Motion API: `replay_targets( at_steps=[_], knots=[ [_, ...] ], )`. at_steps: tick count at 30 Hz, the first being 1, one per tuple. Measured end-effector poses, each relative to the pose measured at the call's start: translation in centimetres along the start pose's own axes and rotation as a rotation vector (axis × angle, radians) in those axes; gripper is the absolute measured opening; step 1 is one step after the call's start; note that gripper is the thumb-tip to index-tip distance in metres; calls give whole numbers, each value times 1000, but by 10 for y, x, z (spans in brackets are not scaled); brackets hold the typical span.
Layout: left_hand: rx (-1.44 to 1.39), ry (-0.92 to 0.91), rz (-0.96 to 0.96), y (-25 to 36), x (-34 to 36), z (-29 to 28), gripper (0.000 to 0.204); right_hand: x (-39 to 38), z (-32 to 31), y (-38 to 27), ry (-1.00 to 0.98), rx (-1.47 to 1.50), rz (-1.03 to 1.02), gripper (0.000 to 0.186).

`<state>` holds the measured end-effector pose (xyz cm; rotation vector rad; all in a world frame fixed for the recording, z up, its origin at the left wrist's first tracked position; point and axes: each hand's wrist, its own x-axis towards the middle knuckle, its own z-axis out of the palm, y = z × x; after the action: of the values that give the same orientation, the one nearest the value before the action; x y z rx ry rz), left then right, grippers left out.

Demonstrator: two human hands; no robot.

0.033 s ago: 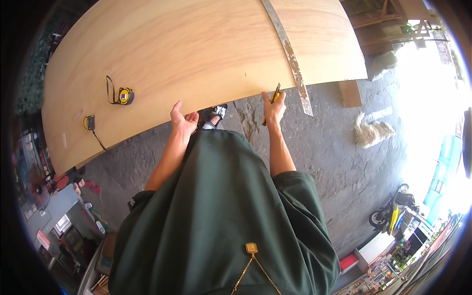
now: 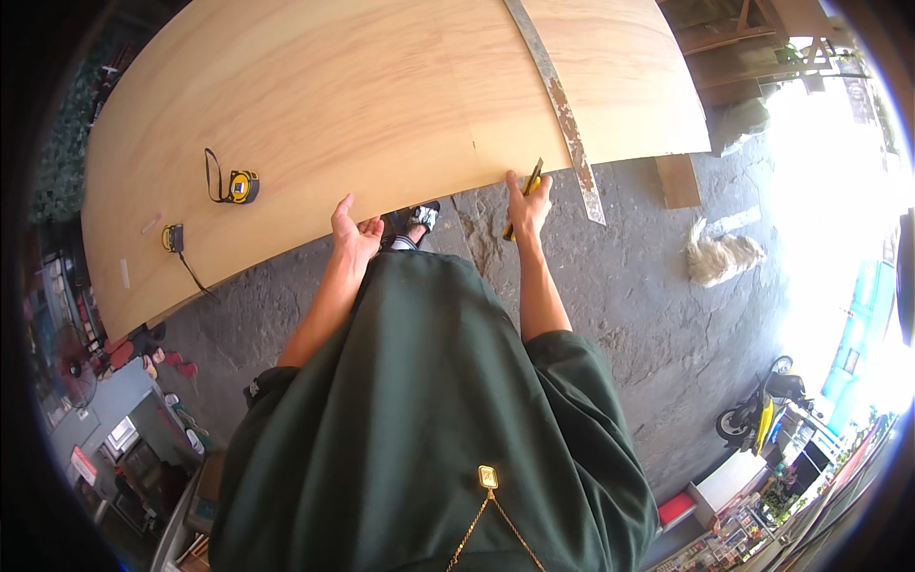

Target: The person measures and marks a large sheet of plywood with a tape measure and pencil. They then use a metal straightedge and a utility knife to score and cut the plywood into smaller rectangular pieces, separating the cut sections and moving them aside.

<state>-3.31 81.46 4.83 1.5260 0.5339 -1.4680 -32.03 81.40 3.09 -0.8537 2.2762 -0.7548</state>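
A pale plywood sheet (image 2: 334,95) spans the top of the view. My left hand (image 2: 355,234) is at its near edge, fingers apart and slightly curled, holding nothing. My right hand (image 2: 529,212) grips a yellow-and-black utility knife (image 2: 534,181) with the blade end pointing up, right at the edge. A worn metal straightedge (image 2: 562,110) lies across the sheet just right of that hand, its end overhanging. On the left part of the sheet lie two yellow-and-black tape measures, one larger (image 2: 243,187), one smaller (image 2: 172,238).
Cracked concrete floor (image 2: 639,324) surrounds me. A shaggy white shape (image 2: 724,257), unclear what, lies at right near a wooden board (image 2: 679,181). A motorbike (image 2: 762,405) stands lower right. A fan (image 2: 74,367) and assorted clutter line the left side.
My right hand has shifted very slightly left with the knife. Otherwise the sheet, tools and left hand look much the same.
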Motion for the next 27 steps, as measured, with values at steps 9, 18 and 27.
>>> replay_targets(
  at_steps=[9, 18, 27],
  knots=[
    [84, -36, 22, 5, -11, 7, 57, 9, 8, -2, -51, -61, 40, 63],
    [54, -22, -95, 8, -8, 6, 65, 15, 1, 0, -47, 27, 43, 61],
    [892, -227, 491, -13, -48, 5, 64, -33, -70, -33, -608, 1180, 125, 27]
  ],
)
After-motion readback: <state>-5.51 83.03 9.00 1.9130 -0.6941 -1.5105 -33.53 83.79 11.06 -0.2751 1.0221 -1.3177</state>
